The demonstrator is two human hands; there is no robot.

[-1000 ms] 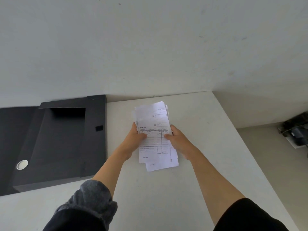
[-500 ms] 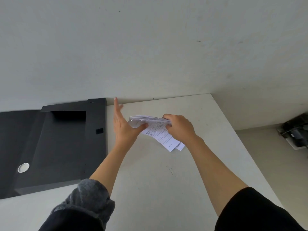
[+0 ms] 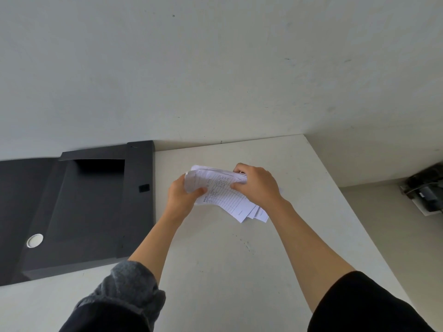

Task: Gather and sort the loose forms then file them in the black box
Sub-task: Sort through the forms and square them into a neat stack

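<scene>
I have the stack of forms [image 3: 223,192] pinched in both hands above the white table [image 3: 239,271], left hand [image 3: 182,197] gripping its left end, right hand [image 3: 256,185] clamped over the top edge. I judge I'm squaring the sheets; next comes carrying them left into the open black box [image 3: 100,207]. The stack's long axis runs from upper left to lower right, loose corners fanned toward me.

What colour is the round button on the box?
Silver-white button on the black box, head view.
</scene>
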